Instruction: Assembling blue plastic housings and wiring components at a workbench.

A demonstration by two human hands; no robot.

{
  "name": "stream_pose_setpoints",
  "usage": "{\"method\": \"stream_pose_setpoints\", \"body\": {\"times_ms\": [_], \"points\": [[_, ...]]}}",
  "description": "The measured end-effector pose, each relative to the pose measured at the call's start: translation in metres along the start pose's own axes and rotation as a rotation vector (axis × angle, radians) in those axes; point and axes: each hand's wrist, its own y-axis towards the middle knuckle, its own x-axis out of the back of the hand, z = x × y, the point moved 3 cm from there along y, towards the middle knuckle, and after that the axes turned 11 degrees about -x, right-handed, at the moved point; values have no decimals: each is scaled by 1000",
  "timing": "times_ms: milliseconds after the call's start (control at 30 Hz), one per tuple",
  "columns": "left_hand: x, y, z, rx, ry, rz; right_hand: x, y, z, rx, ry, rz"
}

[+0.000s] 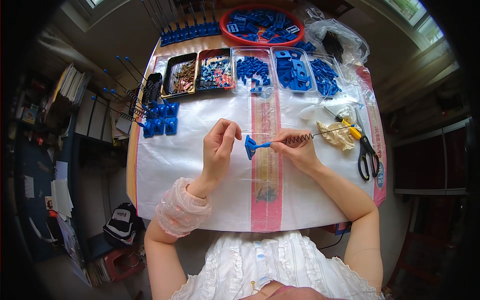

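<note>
My right hand (296, 147) holds a thin rod with a dark coil spring (299, 139) on it; a blue plastic piece (251, 146) sits on the rod's left end. My left hand (220, 146) is raised just left of that blue piece, fingers bent and pinched together; whether it holds a small part I cannot tell. Both hands hover over the white woven sheet (200, 165) that covers the table.
Trays along the back hold brass parts (183, 76), mixed small parts (216, 72) and blue plastic pieces (295, 70). A red bowl of blue pieces (262, 24) stands behind. Finished rod assemblies (156, 116) lie at left. Scissors (367, 154), a yellow-handled tool (350, 129) and a glove (338, 135) lie at right.
</note>
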Motion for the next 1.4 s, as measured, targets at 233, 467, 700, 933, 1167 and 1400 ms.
{"method": "stream_pose_setpoints", "body": {"times_ms": [233, 467, 700, 933, 1167, 1400], "points": [[0, -1, 6, -39, 61, 103, 0, -2, 2, -6, -26, -6], [-5, 2, -1, -105, 141, 4, 0, -2, 4, 2, -8, -15], [-8, 4, -10, -179, 161, -7, 0, -2, 1, -8, -24, -19], [-19, 2, -20, -359, 503, 348, -4, -3, 1, 17, -18, -19], [-25, -2, -17, -531, 692, 353, -9, -3, 4, 134, -145, 36], [-26, -3, -19, -528, 681, 399, -10, -4, 4, 133, -168, 51]]}}
